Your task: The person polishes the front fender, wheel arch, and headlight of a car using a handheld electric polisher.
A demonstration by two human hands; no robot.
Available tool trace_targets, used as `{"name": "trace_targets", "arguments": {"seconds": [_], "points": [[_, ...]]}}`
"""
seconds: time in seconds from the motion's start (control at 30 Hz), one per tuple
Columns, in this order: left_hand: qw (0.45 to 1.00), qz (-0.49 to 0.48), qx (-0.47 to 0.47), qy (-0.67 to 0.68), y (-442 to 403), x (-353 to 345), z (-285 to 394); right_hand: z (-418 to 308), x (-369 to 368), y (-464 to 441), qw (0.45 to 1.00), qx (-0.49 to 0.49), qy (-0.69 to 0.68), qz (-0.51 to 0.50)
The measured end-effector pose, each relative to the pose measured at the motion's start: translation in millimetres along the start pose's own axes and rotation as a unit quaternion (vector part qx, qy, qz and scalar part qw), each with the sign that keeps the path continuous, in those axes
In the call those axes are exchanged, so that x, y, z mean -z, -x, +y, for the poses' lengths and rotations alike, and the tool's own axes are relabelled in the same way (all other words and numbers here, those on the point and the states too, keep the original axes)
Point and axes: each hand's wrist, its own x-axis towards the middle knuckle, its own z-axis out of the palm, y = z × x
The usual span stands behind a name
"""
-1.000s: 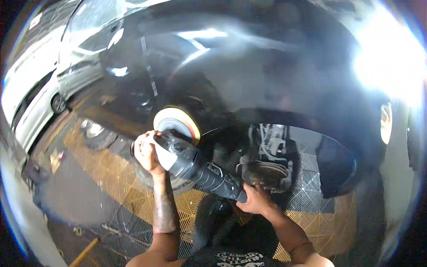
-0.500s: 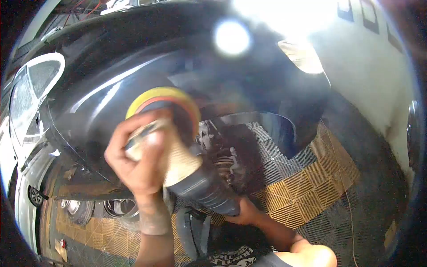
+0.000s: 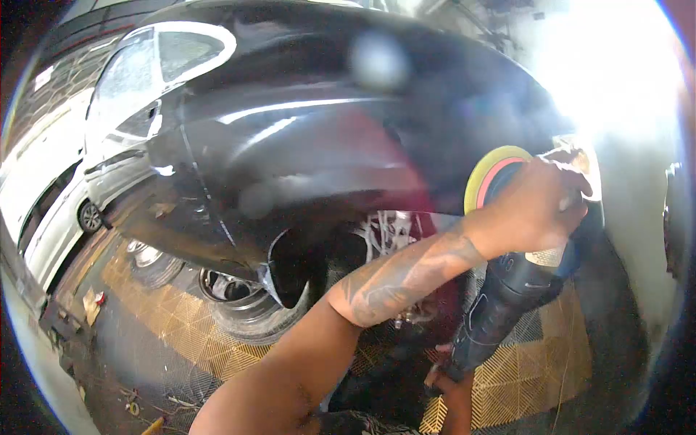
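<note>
A black electric polisher point(image 3: 500, 297) with a cream front section carries a round yellow-and-orange pad point(image 3: 480, 177). My left hand point(image 3: 533, 206) is closed over the polisher's head, its tattooed forearm stretched across the view. Lower down, my right hand point(image 3: 449, 380) grips the rear end of the handle, partly in shadow. The pad faces the dark, glossy body panel point(image 3: 319, 156) of a car, near the lamp at its right end. Whether pad and paint touch, I cannot tell.
Below the panel is an open wheel arch with bare metal parts point(image 3: 395, 235). Loose wheels point(image 3: 235, 297) lie on the yellow and grey grid floor point(image 3: 185, 333). A white car point(image 3: 54, 210) stands at left, a pale wall point(image 3: 631, 217) at right. The car's window is edged with white masking point(image 3: 230, 47).
The polisher and both hands have moved right along the panel, toward the lamp end. My view has shifted, showing more of the car's left side. Both hands keep their hold.
</note>
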Motion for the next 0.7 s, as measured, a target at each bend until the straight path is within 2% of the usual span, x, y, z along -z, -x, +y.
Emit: {"name": "trace_targets", "arguments": {"seconds": [0.03, 0.07, 0.1, 0.17, 0.27, 0.37, 0.4, 0.47, 0.5, 0.53, 0.57, 0.6, 0.63, 0.67, 0.7], "points": [[1.000, 0.000, -0.002, -0.013, -1, 13, 0, -2, -5, -4, 1.000, -0.007, -0.011, -0.015], [0.997, -0.020, 0.071, 0.016, -4, 36, 10, 4, -6, -9, 1.000, -0.005, -0.013, -0.027], [0.988, -0.038, 0.145, 0.045, -6, 54, 17, 12, -6, -13, 0.998, 0.017, 0.051, -0.021], [0.995, -0.005, 0.104, 0.012, -3, 81, 16, 19, -8, -20, 0.992, 0.042, 0.116, -0.021], [0.986, 0.037, 0.161, -0.010, 4, 130, 26, 14, -18, -30, 0.972, 0.088, 0.210, -0.066], [0.985, 0.100, 0.142, 0.000, 20, 178, 35, -2, -40, -49, 0.932, 0.112, 0.314, -0.144], [0.986, 0.106, 0.130, -0.021, 32, 199, 34, -24, -64, -52, 0.909, 0.164, 0.338, -0.178], [0.969, 0.156, 0.158, -0.105, 49, 234, 51, -45, -97, -67, 0.915, 0.069, 0.326, -0.226], [0.955, 0.182, 0.161, -0.169, 59, 252, 55, -48, -109, -76, 0.918, 0.071, 0.321, -0.223], [0.946, 0.222, 0.185, -0.145, 72, 272, 57, -48, -121, -87, 0.902, 0.059, 0.334, -0.267], [0.948, 0.224, 0.163, -0.154, 87, 297, 56, -47, -131, -96, 0.883, 0.045, 0.348, -0.311], [0.946, 0.255, 0.163, -0.114, 105, 322, 54, -44, -141, -103, 0.884, 0.045, 0.346, -0.310], [0.952, 0.236, 0.171, -0.095, 126, 354, 50, -40, -149, -110, 0.856, 0.054, 0.394, -0.331], [0.940, 0.257, 0.177, -0.139, 133, 363, 59, -36, -155, -114, 0.824, 0.062, 0.441, -0.351], [0.935, 0.291, 0.191, -0.074, 136, 370, 66, -32, -161, -116, 0.826, 0.061, 0.438, -0.350]]}}
